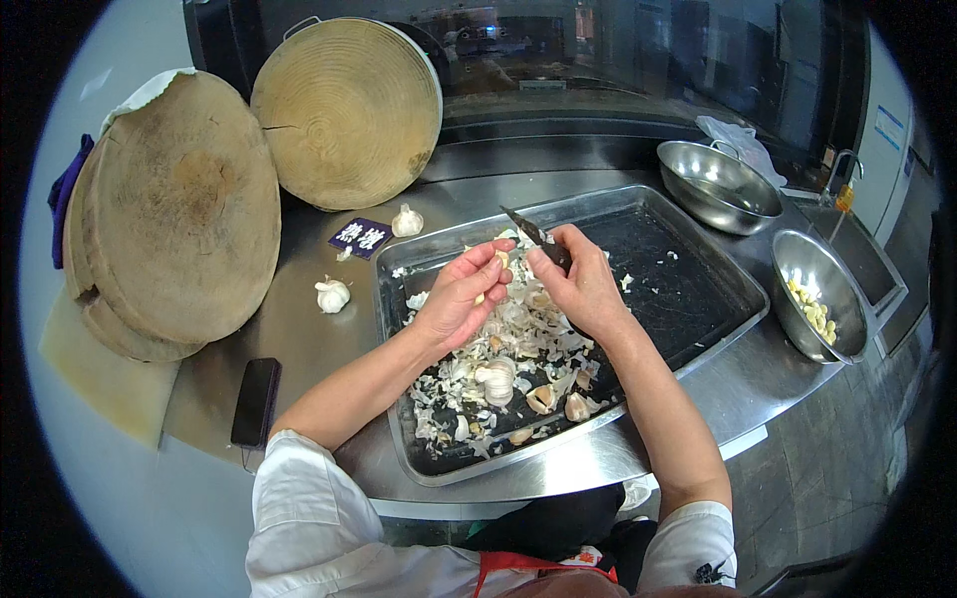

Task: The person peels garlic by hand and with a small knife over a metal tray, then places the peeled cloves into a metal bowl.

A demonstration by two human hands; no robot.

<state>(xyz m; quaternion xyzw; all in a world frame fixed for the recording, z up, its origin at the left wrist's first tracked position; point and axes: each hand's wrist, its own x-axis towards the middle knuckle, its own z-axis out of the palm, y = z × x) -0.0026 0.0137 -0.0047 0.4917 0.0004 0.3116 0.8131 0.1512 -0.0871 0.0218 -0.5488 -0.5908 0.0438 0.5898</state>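
Note:
My left hand [463,291] holds a garlic clove [502,259] between thumb and fingertips, above the left half of a dark metal tray [703,284]. A second pale piece shows lower in the palm, partly covered by the fingers. Just to the right, my right hand [579,280] grips a dark-bladed knife [527,226], its tip pointing up and left. Loose garlic skins [534,329] cover the tray under both hands. Among them lie a garlic bulb [497,381] and several unpeeled cloves [578,407] near the front rim.
Two garlic bulbs [333,295] and a dark card with writing [360,238] lie left of the tray. A phone [256,404] rests nearby. Round wooden chopping blocks [187,202] lean at left. Right stand a steel bowl of peeled cloves [792,261], another steel bowl [718,187] and a sink [845,232].

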